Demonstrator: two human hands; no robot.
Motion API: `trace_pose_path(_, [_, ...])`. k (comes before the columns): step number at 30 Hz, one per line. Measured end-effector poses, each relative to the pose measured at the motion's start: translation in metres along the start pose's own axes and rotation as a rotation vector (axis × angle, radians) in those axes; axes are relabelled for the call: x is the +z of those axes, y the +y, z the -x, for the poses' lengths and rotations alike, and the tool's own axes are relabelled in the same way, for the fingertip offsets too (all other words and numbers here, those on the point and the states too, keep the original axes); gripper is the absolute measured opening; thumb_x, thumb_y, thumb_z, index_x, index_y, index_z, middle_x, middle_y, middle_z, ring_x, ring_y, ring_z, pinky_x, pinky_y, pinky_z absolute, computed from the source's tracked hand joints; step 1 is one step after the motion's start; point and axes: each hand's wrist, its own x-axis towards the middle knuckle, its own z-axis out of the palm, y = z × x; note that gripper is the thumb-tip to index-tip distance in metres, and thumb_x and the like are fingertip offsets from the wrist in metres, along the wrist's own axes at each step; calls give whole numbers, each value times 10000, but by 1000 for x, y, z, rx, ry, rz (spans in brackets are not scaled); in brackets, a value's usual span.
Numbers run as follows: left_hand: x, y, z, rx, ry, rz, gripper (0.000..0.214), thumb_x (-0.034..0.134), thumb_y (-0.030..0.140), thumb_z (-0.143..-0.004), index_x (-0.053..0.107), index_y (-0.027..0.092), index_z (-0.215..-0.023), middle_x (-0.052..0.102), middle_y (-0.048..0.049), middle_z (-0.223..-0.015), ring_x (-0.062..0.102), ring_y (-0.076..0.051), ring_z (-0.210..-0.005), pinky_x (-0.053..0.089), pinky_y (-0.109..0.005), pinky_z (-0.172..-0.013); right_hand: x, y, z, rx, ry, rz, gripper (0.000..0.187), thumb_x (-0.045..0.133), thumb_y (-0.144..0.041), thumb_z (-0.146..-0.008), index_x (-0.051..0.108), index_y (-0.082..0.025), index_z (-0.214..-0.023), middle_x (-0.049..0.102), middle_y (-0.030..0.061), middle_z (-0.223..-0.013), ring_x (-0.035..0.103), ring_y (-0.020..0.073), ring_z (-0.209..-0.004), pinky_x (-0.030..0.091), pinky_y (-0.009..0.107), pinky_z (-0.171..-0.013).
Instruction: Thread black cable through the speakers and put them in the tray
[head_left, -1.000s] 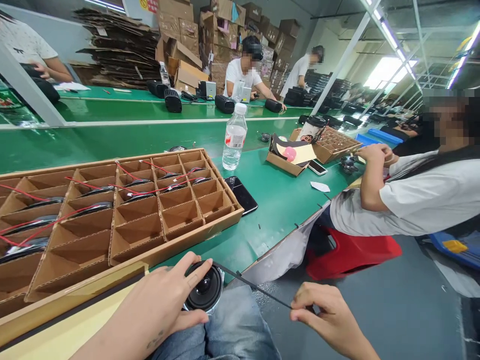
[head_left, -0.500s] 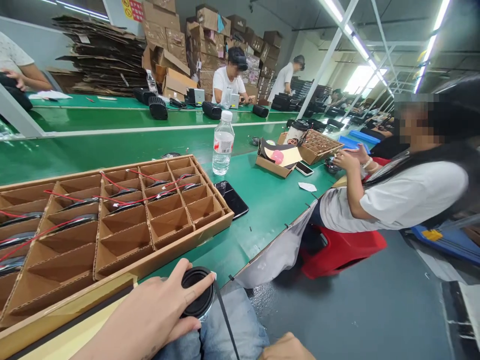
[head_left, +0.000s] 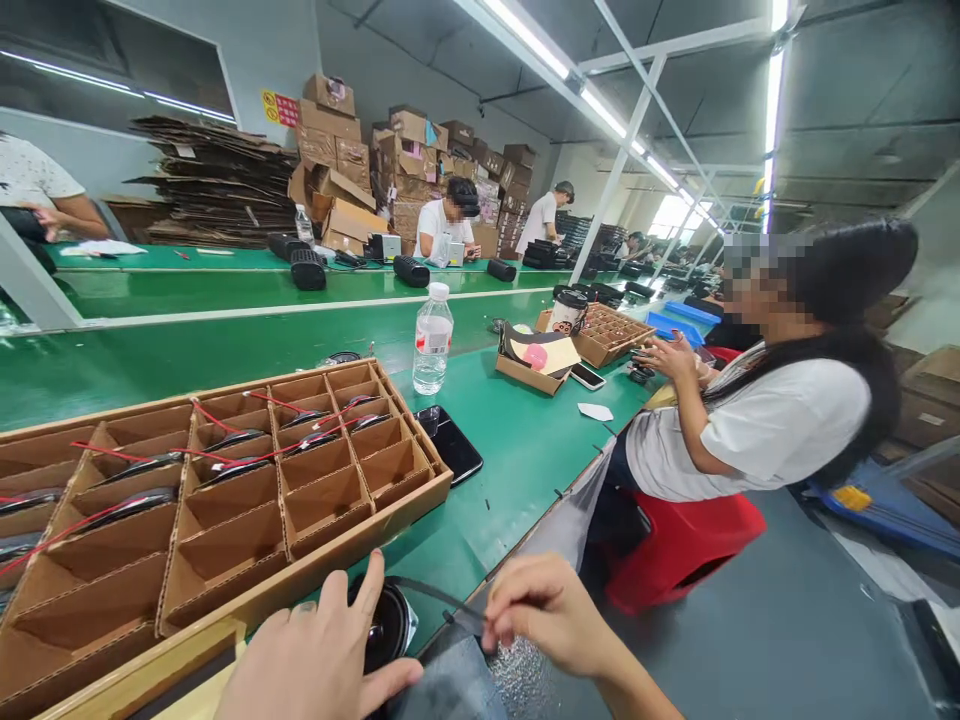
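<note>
My left hand [head_left: 319,645] grips a small round black speaker [head_left: 391,622] at the table's front edge, above my lap. Its index finger lies along the rim and its thumb spreads on the near side, so part of the speaker is hidden. Pinched between the fingertips of my right hand [head_left: 551,615] is the end of a thin black strip [head_left: 435,592], which stretches from the speaker's rim. Just beyond my left hand stands a cardboard divider box [head_left: 322,500], with several speakers with red wires [head_left: 240,468] in its cells.
A water bottle [head_left: 433,345] and a black phone [head_left: 454,445] are beside the box on the green table [head_left: 517,430]. Farther right lie a small open carton [head_left: 525,375] and a cup [head_left: 568,312]. A co-worker [head_left: 780,400] sits on a red stool [head_left: 682,550] at right.
My right hand has risen from the bottom edge and pulls the strip's end out to the right. The strip, hanging down before, now runs sideways. The view has tilted up.
</note>
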Motion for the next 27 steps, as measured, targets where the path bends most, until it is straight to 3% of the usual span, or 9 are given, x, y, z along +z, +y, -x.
trace_pose_path(3, [-13, -14, -9, -5, -240, 211, 757, 619, 444, -797, 320, 165, -1434, 567, -183, -1240, 635, -343, -972, 527, -480, -840, -10, -11, -28, -283, 80, 347, 189, 638, -283, -873, 732, -163, -760, 631, 60, -672, 586, 120, -620, 475, 215, -570])
trace_pose_path(5, [-18, -29, -12, 51, -351, 309, 813, 650, 352, -765, 266, 150, -1451, 387, -164, -1437, 541, -325, -1176, 458, -449, -1007, -14, -16, -42, -368, 104, 447, 176, 630, -291, -885, 740, -182, -802, 600, 46, -726, 579, 108, -644, 478, 207, -581])
trace_pose_path(7, [-19, -44, -12, 168, -397, 409, 790, 620, 299, -778, 241, 187, -1461, 222, -84, -1525, 376, -260, -1343, 326, -380, -1138, -18, -17, -49, -401, 113, 460, 157, 641, -309, -880, 739, -190, -847, 570, 33, -745, 553, 89, -611, 465, 187, -545])
trace_pose_path(10, [-17, -62, -12, 292, -398, 559, 747, 582, 296, -795, 243, 274, -1460, 160, 12, -1538, 219, -185, -1418, 205, -335, -1184, -21, -16, -53, -409, 115, 438, 168, 668, -324, -858, 721, -172, -809, 559, 29, -732, 533, 86, -590, 448, 184, -515])
trace_pose_path(15, [-6, -66, -19, 389, -321, 678, 650, 635, 209, -739, 459, 278, -1361, 388, -11, -1447, 387, -169, -1340, 310, -294, -1137, -21, -17, -60, -409, 111, 351, 132, 704, -288, -832, 713, -173, -769, 548, 19, -729, 521, 81, -597, 433, 183, -517])
trace_pose_path(19, [17, -52, -16, 229, -315, 540, 728, 746, 250, -666, 483, 200, -1343, 425, -59, -1406, 445, -209, -1294, 351, -303, -1111, -18, -13, -74, -430, 89, 314, 86, 716, -259, -819, 721, -181, -784, 542, 16, -755, 503, 71, -599, 416, 173, -507])
trace_pose_path(22, [36, -44, -6, 127, -229, 497, 708, 722, 319, -707, 453, 267, -1360, 394, -17, -1414, 483, -217, -1255, 407, -317, -1062, -20, -6, -81, -401, 86, 264, 124, 717, -299, -817, 725, -184, -773, 526, 20, -760, 506, 81, -617, 421, 185, -520])
trace_pose_path(27, [55, -45, 1, 172, -49, 446, 695, 736, 502, -681, 511, 311, -1310, 486, -25, -1339, 588, -239, -1129, 497, -321, -950, -32, 16, -71, -255, 130, 204, 167, 730, -351, -792, 727, -189, -750, 503, 28, -766, 505, 98, -634, 411, 198, -524])
